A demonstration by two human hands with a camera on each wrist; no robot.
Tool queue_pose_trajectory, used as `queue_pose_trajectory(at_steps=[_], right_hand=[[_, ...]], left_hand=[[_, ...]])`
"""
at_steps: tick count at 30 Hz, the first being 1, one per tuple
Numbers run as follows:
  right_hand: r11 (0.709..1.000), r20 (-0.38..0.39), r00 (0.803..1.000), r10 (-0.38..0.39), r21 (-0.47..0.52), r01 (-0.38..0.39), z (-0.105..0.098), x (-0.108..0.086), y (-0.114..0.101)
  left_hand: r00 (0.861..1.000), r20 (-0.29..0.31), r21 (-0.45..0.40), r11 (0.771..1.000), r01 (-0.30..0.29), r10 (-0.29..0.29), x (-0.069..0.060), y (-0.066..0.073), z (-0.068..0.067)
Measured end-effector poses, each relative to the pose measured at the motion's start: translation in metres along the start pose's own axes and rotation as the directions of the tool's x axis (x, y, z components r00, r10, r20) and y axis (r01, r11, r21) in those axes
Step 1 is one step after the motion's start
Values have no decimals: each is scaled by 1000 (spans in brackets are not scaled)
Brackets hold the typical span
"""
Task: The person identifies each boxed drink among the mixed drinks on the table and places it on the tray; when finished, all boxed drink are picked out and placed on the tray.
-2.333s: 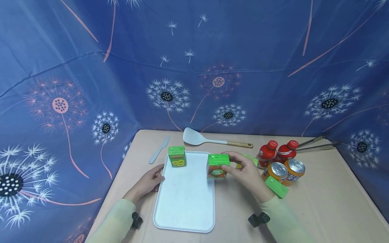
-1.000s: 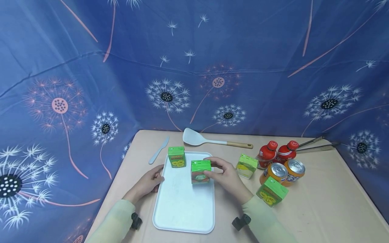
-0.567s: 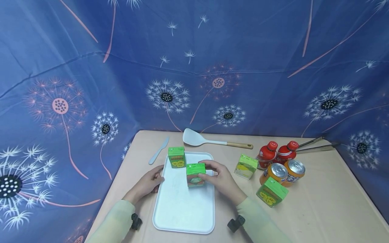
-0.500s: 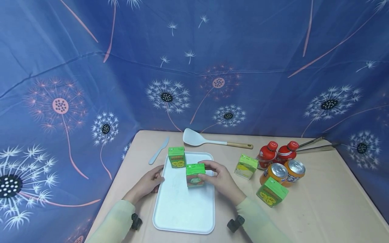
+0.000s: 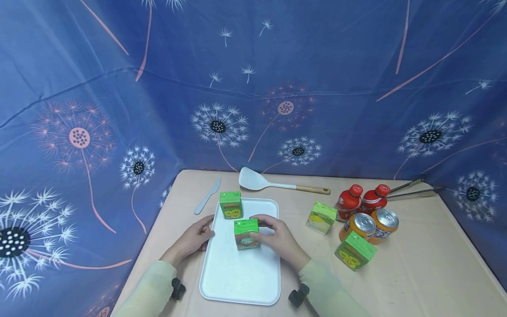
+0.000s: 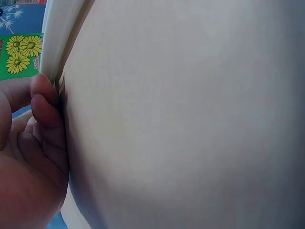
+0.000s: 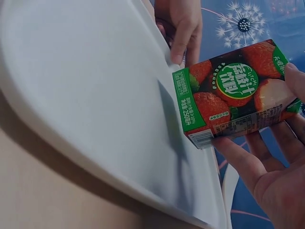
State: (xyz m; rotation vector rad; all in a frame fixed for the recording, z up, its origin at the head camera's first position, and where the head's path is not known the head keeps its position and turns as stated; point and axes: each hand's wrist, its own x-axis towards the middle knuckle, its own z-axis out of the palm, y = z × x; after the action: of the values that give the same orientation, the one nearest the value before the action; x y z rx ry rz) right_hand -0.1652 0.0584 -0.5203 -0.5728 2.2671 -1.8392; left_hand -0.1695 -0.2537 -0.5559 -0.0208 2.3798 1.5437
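My right hand [image 5: 279, 242] grips a litchi juice box [image 5: 246, 235], green-topped with red fruit print, between thumb and fingers over the upper middle of the white tray [image 5: 239, 284]. In the right wrist view, the juice box casts a shadow on the tray and appears slightly above it. My left hand [image 5: 192, 240] pinches the tray's left rim, thumb and finger together in the left wrist view. Another green juice box [image 5: 231, 205], with yellow flowers, stands upright at the tray's far left corner. Its flower print also shows in the left wrist view.
Behind the tray lie a pale knife [image 5: 207, 197] and a white spatula [image 5: 255, 180] with a wooden handle. To the right stand two juice boxes [image 5: 321, 218], two red bottles [image 5: 348, 202] and two orange cans [image 5: 358, 225]. Metal tongs [image 5: 413, 193] lie behind them.
My right hand has carried the litchi juice box leftward and nearer, from the tray's right edge to over its middle. My left hand has stayed at the rim.
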Motion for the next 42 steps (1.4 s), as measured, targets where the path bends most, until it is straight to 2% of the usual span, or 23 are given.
queue_pose_trajectory(at_steps=[7,31,42], right_hand=[[999,1,999,39,28,-39,12,2,2],[998,27,999,16,68,-18,52,13,-1],[996,15,1000,23,85,-25,63,15,-1]], left_hand=[[1000,5,-4,1000,4,-4,1,-1,1],[1000,19,-6,1000,-13,13,0,-1,1],[1000,25,16,1000,4,-4,0,-1,-1]])
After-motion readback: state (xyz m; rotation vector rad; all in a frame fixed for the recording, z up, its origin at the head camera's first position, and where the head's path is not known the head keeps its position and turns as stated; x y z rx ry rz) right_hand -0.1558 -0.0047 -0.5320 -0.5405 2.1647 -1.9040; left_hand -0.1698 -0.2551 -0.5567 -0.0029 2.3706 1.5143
